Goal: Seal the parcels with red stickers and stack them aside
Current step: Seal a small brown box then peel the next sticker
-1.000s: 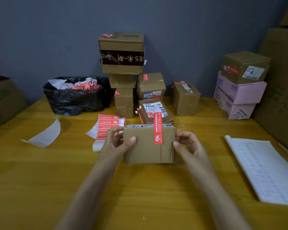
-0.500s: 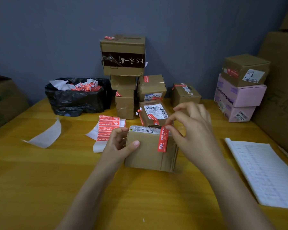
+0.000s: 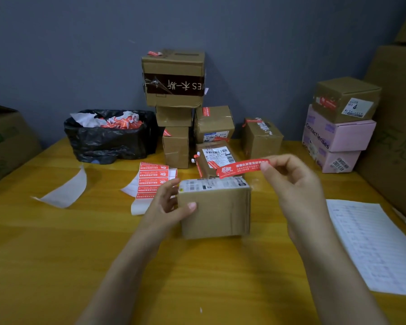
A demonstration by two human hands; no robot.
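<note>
Grey wall behind, yellow wooden bench [image 3: 56,254] under your arms. Your left hand [image 3: 167,205] grips the brown parcel [image 3: 217,212] at its left edge, thumb on the near face and fingers curled behind, most likely to pin it to the bench. Your right hand [image 3: 295,184] has its fingers clamped on the right end of one red sticker [image 3: 242,168]. The strip hangs level just above the parcel's top, and I cannot tell whether its left end touches. Holding it by the tip leaves the rest free to lay across the seam, I'd judge.

Count:
- one parcel in hand and one loose sticker
- one sticker sheet [image 3: 152,178] beside your left hand
- six brown boxes [image 3: 174,78] piled at the wall
- one brown on two pink boxes [image 3: 335,134] at right
- one black bin bag [image 3: 108,141]
- one printed list [image 3: 370,245]
</note>
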